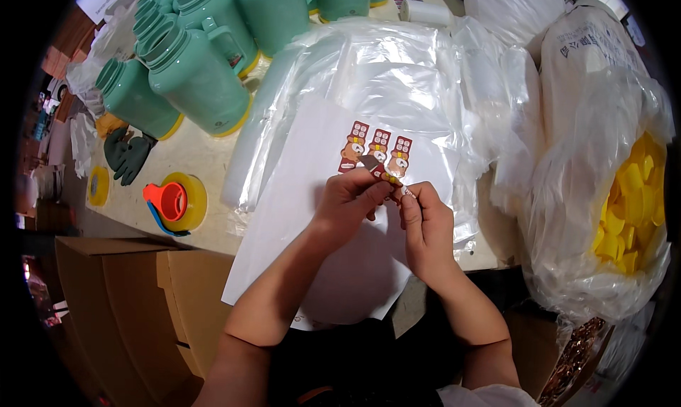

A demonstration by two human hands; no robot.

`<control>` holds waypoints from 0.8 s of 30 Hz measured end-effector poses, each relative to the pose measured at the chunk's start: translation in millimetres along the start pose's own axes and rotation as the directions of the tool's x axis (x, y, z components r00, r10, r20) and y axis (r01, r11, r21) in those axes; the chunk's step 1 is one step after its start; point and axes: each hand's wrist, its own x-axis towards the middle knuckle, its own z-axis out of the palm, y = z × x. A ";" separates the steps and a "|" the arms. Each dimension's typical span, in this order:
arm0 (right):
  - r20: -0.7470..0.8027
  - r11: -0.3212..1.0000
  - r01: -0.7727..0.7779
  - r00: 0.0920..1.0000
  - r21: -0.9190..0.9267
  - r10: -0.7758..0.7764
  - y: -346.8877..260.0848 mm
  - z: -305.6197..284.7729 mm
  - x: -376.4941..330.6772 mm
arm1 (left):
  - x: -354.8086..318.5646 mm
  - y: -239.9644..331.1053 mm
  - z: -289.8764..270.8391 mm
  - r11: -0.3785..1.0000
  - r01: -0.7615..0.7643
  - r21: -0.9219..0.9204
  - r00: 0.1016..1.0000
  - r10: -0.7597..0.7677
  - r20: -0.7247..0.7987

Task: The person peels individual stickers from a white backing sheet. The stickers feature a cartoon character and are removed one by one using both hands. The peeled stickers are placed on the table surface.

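Observation:
A small dark-red and yellow cartoon sticker is pinched between both hands, over a large white sheet. My left hand grips it from the left with thumb and fingers pressed together. From the right, the fingers of my right hand close on its lower edge. Just beyond the hands, several similar stickers with red tops and bear figures lie in a row on the sheet. My fingers cover part of the held one.
Clear plastic bags are stacked behind the sheet. Green jugs crowd the far left, near dark gloves. A yellow tape roll lies with an orange ring. An open cardboard box stands lower left; a bag of yellow parts sits right.

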 end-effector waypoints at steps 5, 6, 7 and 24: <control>0.035 0.999 -0.004 0.999 0.033 0.003 5.6 2.1 -1.1 | -3.1 3.4 3.3 0.998 -0.026 0.065 0.999 0.028 -0.036; 0.052 0.989 -0.018 0.999 0.145 0.010 8.2 2.4 -1.0 | -3.8 4.8 4.0 0.999 -0.020 0.043 0.999 0.021 -0.035; 0.071 0.966 -0.033 0.997 0.256 0.015 11.1 2.5 -0.7 | -4.4 6.2 4.5 1.000 -0.013 0.022 0.999 0.014 -0.034; 0.638 0.349 -0.633 0.761 0.691 0.118 10.0 -11.9 1.8 | -6.8 5.3 3.0 0.988 -0.022 -0.156 0.992 0.041 0.120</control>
